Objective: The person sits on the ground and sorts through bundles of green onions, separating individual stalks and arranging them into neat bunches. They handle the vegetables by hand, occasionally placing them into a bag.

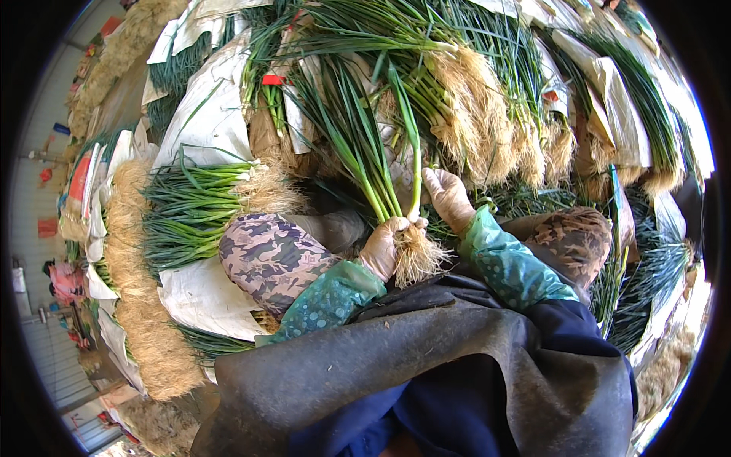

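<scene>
Several green onions (374,200) with pale roots (420,260) stand upright in my left hand (381,247), gloved and closed around the white stem bases. Beside the rightmost stalk is my right hand (448,197), also gloved, its thumb and fingertips close together; whether they pinch a leaf I cannot tell. Both forearms wear green dotted plastic sleeves. A pile of rooted green onions (468,108) lies just beyond my hands. To the left, bunched green onions (200,205) lie with their roots towards me, next to my camouflage-covered knee.
White sheets (211,297) lie at the left beside a long row of root ends (143,274). More onion bundles (634,103) wrapped in white sheets stand at the upper right. Loose green leaves (531,200) cover the ground between my knees. A dark apron (365,354) covers my lap.
</scene>
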A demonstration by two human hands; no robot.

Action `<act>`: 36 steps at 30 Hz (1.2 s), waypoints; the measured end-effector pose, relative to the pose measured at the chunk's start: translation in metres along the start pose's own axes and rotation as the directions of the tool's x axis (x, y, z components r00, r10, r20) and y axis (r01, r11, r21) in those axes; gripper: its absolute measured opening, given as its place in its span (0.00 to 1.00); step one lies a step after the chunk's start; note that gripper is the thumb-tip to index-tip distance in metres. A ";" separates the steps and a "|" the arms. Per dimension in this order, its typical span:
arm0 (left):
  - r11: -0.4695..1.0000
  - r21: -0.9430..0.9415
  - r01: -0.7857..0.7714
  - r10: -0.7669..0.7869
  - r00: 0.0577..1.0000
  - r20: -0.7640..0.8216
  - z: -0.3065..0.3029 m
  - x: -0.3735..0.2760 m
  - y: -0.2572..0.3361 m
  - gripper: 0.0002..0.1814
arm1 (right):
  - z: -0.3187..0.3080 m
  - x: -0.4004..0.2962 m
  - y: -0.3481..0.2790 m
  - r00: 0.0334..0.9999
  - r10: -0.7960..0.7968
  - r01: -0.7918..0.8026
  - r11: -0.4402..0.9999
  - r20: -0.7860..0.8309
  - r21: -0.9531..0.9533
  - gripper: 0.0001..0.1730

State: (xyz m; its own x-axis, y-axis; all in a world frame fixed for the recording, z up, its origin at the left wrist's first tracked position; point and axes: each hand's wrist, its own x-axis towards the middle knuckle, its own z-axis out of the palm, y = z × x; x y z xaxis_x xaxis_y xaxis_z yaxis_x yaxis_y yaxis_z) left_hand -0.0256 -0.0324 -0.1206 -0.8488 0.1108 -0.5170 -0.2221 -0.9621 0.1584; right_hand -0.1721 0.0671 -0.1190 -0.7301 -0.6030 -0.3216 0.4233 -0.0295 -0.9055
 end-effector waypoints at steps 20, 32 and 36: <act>0.950 0.286 -0.126 0.189 0.960 -0.208 -0.021 0.016 0.001 0.12 | 0.018 -0.043 -0.026 0.969 0.008 0.221 0.420 0.247 -0.880 0.21; 0.968 0.250 -0.017 0.054 0.988 -0.143 0.003 0.017 0.028 0.16 | -0.038 0.058 -0.085 0.707 -0.706 0.190 0.259 -0.051 -0.947 0.04; 0.996 -0.075 -0.049 0.065 0.972 0.226 0.025 0.016 0.032 0.16 | -0.045 0.074 -0.074 0.907 -0.315 -0.010 0.647 -0.280 -0.762 0.08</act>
State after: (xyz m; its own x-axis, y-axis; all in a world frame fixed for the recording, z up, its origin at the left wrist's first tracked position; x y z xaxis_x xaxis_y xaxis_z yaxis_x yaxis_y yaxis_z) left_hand -0.0586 -0.0553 -0.1030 -0.9480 0.1016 -0.3017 -0.1434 -0.9824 0.1199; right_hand -0.2813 0.0612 -0.0885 -0.9455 -0.3147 -0.0839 -0.1274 0.5946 -0.7939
